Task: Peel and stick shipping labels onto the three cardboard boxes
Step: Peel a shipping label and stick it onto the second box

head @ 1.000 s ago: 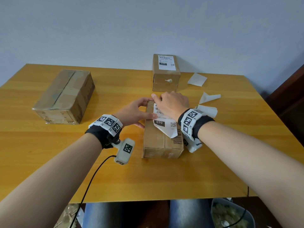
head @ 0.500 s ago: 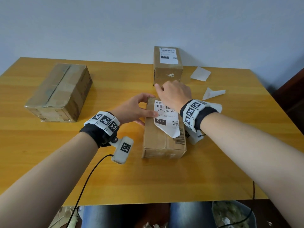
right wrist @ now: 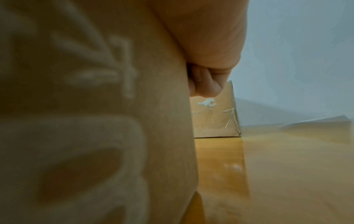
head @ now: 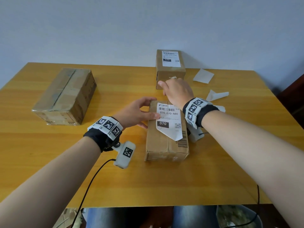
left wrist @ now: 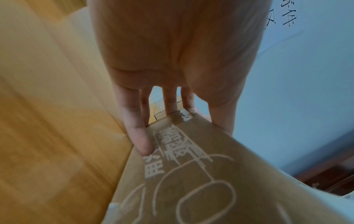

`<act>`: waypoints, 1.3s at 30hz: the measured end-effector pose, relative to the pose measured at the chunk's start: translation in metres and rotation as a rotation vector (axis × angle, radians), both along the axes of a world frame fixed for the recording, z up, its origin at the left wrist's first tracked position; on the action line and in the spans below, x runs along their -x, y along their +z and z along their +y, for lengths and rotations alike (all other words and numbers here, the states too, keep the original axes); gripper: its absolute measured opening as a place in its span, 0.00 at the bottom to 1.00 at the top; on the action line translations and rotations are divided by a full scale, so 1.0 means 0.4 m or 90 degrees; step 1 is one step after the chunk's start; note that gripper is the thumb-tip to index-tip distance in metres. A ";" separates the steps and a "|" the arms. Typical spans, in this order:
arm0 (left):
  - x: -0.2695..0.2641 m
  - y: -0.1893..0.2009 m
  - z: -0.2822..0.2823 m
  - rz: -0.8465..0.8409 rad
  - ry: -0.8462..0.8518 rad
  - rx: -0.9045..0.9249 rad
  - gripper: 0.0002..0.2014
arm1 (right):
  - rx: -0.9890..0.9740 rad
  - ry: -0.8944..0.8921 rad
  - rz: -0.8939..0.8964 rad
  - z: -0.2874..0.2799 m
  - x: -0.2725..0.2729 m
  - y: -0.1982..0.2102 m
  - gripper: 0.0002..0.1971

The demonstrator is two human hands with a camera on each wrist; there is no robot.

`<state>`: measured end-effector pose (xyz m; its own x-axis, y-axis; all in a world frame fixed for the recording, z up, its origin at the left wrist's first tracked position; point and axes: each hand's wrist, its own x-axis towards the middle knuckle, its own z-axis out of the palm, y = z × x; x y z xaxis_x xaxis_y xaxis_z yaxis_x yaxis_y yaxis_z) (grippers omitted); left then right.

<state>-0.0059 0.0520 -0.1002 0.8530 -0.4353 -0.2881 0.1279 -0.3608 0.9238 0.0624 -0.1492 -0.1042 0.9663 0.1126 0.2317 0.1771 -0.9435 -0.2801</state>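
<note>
My left hand [head: 136, 112] on middle box [head: 166, 145]: thumb on top at left edge of label [head: 169, 119], fingers [left wrist: 138, 136] straight against left side and far corner. Label lies on box top, near corner curled up, not flat. My right hand [head: 178, 92] at far end of this box, fingers bent down behind it; grip I cannot tell. Far box [head: 170, 68] already has label. Big box [head: 65, 97] at left, bare. Paper scraps [head: 203, 76] on table [head: 164, 186] at far right.
</note>
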 end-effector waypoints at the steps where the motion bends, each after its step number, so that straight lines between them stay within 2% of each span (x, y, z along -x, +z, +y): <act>1: 0.002 0.004 0.002 0.005 0.004 -0.007 0.35 | -0.008 -0.007 0.000 0.000 0.006 0.005 0.34; 5: 0.009 0.041 0.020 0.008 0.031 -0.087 0.34 | -0.060 -0.017 0.066 -0.009 0.023 0.021 0.36; 9: 0.040 0.095 0.043 0.073 0.056 -0.158 0.27 | -0.207 0.018 0.225 -0.031 0.063 0.044 0.34; 13: 0.096 0.139 0.049 0.134 0.018 -0.212 0.29 | -0.119 0.102 0.340 -0.038 0.108 0.065 0.35; 16: 0.133 0.151 0.042 0.167 0.026 -0.218 0.33 | -0.082 0.104 0.346 -0.044 0.133 0.074 0.33; 18: 0.154 0.150 0.040 0.192 0.035 -0.202 0.36 | -0.088 0.074 0.357 -0.047 0.149 0.075 0.36; 21: 0.164 0.135 0.049 0.199 0.071 -0.159 0.41 | -0.093 0.025 0.342 -0.053 0.172 0.079 0.35; 25: 0.132 0.112 0.069 0.086 0.223 -0.105 0.40 | -0.108 -0.009 0.283 -0.064 0.200 0.091 0.35; 27: 0.114 0.111 0.078 -0.003 0.315 -0.113 0.36 | -0.173 -0.036 0.306 -0.063 0.210 0.083 0.31; 29: 0.100 0.106 0.089 -0.028 0.352 -0.111 0.36 | -0.196 -0.077 0.324 -0.056 0.217 0.072 0.26; 31: 0.095 0.097 0.098 0.005 0.355 -0.099 0.38 | -0.148 -0.111 0.307 -0.043 0.225 0.076 0.22; 34: 0.101 0.082 0.094 0.059 0.323 -0.076 0.39 | -0.080 -0.121 0.299 -0.034 0.239 0.084 0.25; 36: 0.110 0.076 0.080 0.087 0.291 -0.058 0.39 | -0.088 -0.092 0.325 -0.034 0.249 0.087 0.27; 39: 0.107 0.067 0.069 0.085 0.276 -0.045 0.38 | -0.163 -0.020 0.413 -0.038 0.260 0.090 0.33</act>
<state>-0.0486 0.0796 -0.0734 0.9056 -0.0220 -0.4235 0.3967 -0.3087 0.8645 -0.0415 -0.1643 -0.0682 0.9204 0.1007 -0.3778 -0.1279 -0.8356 -0.5343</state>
